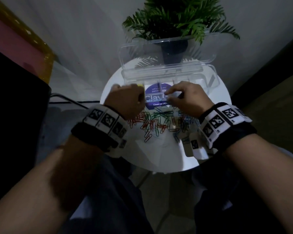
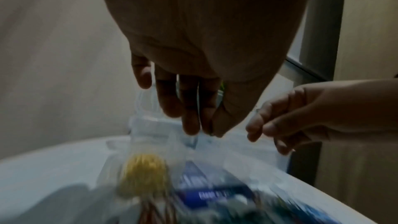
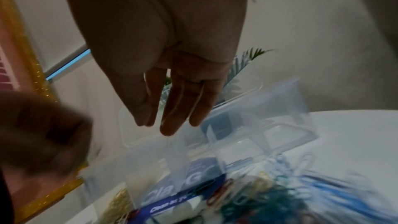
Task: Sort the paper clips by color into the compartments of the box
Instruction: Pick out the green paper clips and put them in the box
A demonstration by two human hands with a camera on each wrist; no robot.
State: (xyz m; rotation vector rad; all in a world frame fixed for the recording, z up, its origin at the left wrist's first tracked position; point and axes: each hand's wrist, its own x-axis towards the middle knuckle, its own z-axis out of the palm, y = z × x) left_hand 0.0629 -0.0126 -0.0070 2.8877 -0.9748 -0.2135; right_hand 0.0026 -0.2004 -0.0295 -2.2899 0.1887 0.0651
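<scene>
A clear compartment box (image 1: 210, 76) stands open on the round white table (image 1: 159, 157), its lid raised behind it. Red, green and blue paper clips (image 1: 156, 122) lie heaped in front of it. My left hand (image 1: 125, 92) hovers over the box's left end, thumb pressed to the fingers (image 2: 189, 125), with a yellow-green sliver of a clip (image 2: 221, 89) showing between them. Below it, yellow clips (image 2: 143, 168) fill the left compartment. My right hand (image 1: 167, 96) is over the middle compartments, thumb and forefinger tips close together. Whether it holds anything is hidden.
A potted green plant (image 1: 174, 48) stands right behind the box lid. A blue round label (image 1: 156, 98) shows through the box floor. A gold-framed pink panel (image 1: 15, 48) leans at the far left. The table's near edge lies just behind my wrists.
</scene>
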